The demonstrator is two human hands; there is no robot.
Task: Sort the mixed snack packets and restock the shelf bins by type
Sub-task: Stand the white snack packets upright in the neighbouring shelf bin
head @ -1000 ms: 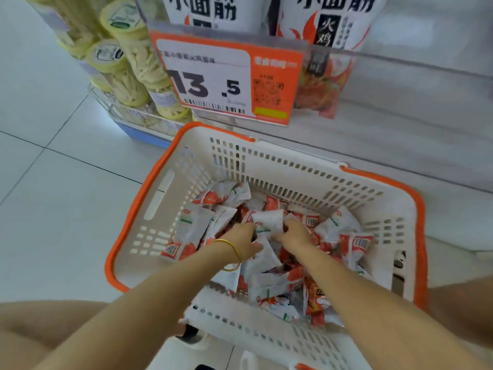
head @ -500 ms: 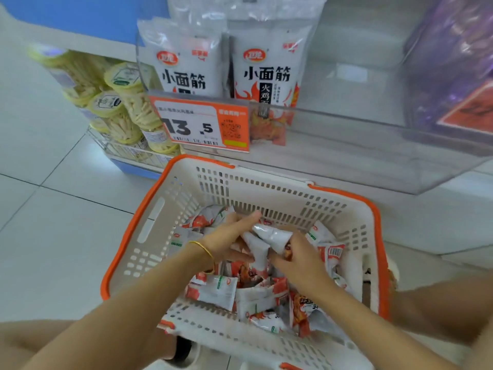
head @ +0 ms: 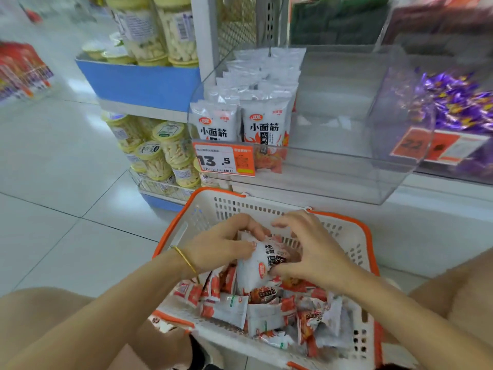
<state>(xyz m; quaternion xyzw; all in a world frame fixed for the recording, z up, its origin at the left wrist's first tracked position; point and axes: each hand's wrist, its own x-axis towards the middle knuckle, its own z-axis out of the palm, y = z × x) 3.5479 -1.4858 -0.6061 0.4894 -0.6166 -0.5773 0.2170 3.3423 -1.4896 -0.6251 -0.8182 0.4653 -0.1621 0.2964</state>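
Here, a white snack packet (head: 260, 265) (more heaped loose below) sits above the orange-rimmed basket (head: 344, 217), before a clear shelf bin (head: 333, 180) and price tag (head: 224, 161); left hand (head: 224, 244) and right hand (head: 313, 249) curl round it, fingers bent

Both arms stretched out front, left hand (head: 226, 245) and right hand (head: 316, 253) cupped together, fingers curled around snack packets (head: 252, 273) between them.

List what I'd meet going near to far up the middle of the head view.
Loose packets → left hand and right hand holding a white packet → far rim of the basket → orange price tag → white snack bags.
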